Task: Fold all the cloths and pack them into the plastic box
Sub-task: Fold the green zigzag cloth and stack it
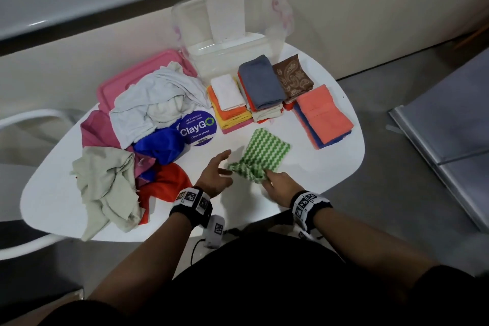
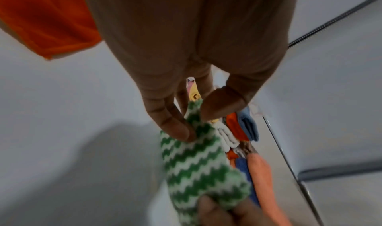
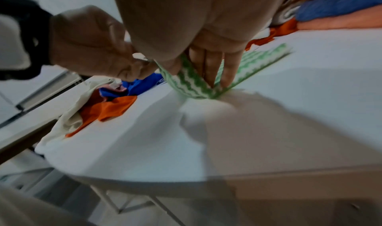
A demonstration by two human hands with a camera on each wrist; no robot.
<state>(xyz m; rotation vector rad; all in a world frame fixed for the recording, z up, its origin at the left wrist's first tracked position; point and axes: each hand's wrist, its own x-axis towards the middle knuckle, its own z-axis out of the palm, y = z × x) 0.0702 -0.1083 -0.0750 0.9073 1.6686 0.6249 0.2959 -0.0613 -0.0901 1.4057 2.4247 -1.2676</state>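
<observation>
A green and white zigzag cloth (image 1: 267, 156) lies partly flat on the white table (image 1: 325, 174), its near edge bunched up. My left hand (image 1: 225, 168) pinches that near edge between thumb and fingers (image 2: 177, 128). My right hand (image 1: 267, 177) holds the near right corner; in the right wrist view the cloth (image 3: 186, 80) loops between thumb and fingers, which press down on it. The clear plastic box (image 1: 232, 61) stands open at the back of the table. What lies inside it is hard to tell.
Stacks of folded cloths sit before the box: white on orange (image 1: 229, 92), grey-topped (image 1: 260, 85), brown paisley (image 1: 292, 78), coral on blue (image 1: 325, 116). Unfolded cloths are heaped at left: white (image 1: 156, 103), blue (image 1: 158, 148), red (image 1: 164, 182), beige (image 1: 105, 185). A pink lid (image 1: 124, 85) lies under them.
</observation>
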